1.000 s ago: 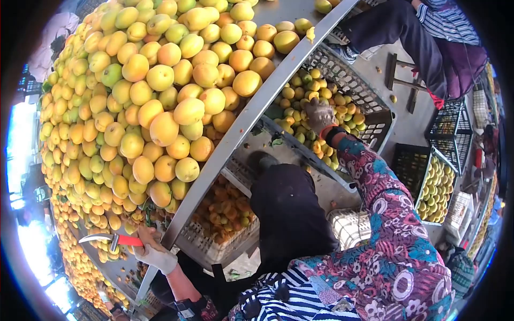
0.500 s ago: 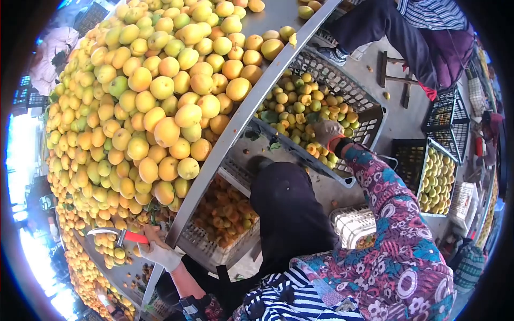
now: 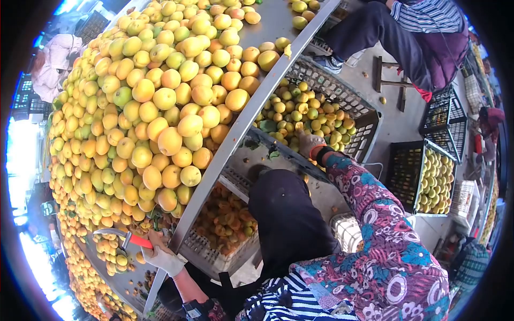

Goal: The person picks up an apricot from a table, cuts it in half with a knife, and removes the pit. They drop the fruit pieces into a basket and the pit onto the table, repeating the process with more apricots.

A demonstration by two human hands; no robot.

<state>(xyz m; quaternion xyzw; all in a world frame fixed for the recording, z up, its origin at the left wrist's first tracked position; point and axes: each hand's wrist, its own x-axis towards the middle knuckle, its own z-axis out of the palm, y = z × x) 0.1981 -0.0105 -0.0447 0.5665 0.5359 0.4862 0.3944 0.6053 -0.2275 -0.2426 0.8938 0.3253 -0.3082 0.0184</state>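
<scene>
Head: left hand (image 3: 163, 258) clamped on curved metal knife (image 3: 140, 241); right hand (image 3: 310, 145) among round fruit (image 3: 319, 123), grip unclear.

The gloved left hand (image 3: 163, 258), its fingers bare and curled closed, sits low at the end of the left forearm (image 3: 190, 286), while the right arm (image 3: 383, 214) stretches forward and inward, the gloved right hand (image 3: 310, 143) back uppermost, fingertips partly hidden.

Tabletop (image 3: 263, 28) open past fruit (image 3: 170, 140); metal rim (image 3: 244, 119) (seemingly raised) before crate (image 3: 350, 92).
</scene>
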